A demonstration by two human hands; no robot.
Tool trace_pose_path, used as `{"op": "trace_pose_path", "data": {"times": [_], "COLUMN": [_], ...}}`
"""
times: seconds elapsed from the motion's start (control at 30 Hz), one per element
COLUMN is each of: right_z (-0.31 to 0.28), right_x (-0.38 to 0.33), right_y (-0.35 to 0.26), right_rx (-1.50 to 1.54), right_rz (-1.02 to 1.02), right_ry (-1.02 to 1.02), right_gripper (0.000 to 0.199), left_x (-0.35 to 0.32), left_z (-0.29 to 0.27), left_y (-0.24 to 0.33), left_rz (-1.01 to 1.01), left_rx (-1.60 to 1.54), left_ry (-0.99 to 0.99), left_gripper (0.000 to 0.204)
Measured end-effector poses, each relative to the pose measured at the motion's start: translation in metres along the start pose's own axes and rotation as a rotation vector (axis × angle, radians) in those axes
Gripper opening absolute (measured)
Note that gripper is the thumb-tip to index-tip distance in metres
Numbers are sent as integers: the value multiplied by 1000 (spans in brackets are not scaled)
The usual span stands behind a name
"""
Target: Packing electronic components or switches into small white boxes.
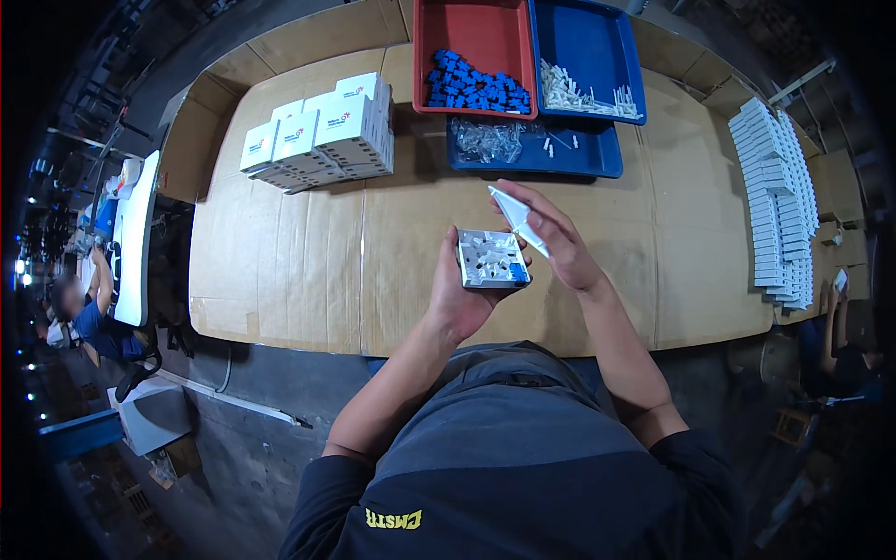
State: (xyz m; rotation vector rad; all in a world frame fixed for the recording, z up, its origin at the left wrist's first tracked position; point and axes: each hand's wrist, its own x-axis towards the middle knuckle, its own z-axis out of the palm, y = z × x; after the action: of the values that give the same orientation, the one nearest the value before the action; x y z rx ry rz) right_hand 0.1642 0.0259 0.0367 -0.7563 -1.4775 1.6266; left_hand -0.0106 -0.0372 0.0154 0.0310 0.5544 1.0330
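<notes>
My left hand (459, 303) is wrapped round a small square white plastic box (490, 260) from the left and below. Its open side faces up and shows white moulded parts inside, with a blue piece (518, 272) at the near right corner. Just above and to the right, my right hand (565, 245) grips a flat white square cover (514, 216) by its edge. The cover is tilted, its near corner close to the box's far right corner; whether they touch I cannot tell. Some fingers of each hand are hidden behind what they hold.
A red tray (474, 28) of blue parts and a blue tray (583, 37) of white pegs stand at the back. Before them lies a shallower blue tray (579, 164) with clear bags. Stacked white boxes (322, 131) stand left, white part stacks (775, 205) right. Other people sit at both sides.
</notes>
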Motion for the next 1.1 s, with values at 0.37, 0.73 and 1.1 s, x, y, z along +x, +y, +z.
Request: {"op": "trace_pose_path", "data": {"times": [0.37, 0.73, 1.1], "right_z": [-6, 9, 11], "right_x": [-2, -1, -3], "right_y": [3, 9, 32], "right_rx": [-39, -234, -248], "right_rz": [133, 48, 72], "right_ry": [-106, -186, -262], "right_gripper": [64, 55, 49], "left_x": [0, -2, 3], "left_z": [-1, 0, -3], "left_y": [-1, -1, -7], "left_rz": [-7, -10, -19], "left_rx": [13, -9, -9], "left_ry": [34, 119, 185], "left_gripper": [74, 71, 77]}}
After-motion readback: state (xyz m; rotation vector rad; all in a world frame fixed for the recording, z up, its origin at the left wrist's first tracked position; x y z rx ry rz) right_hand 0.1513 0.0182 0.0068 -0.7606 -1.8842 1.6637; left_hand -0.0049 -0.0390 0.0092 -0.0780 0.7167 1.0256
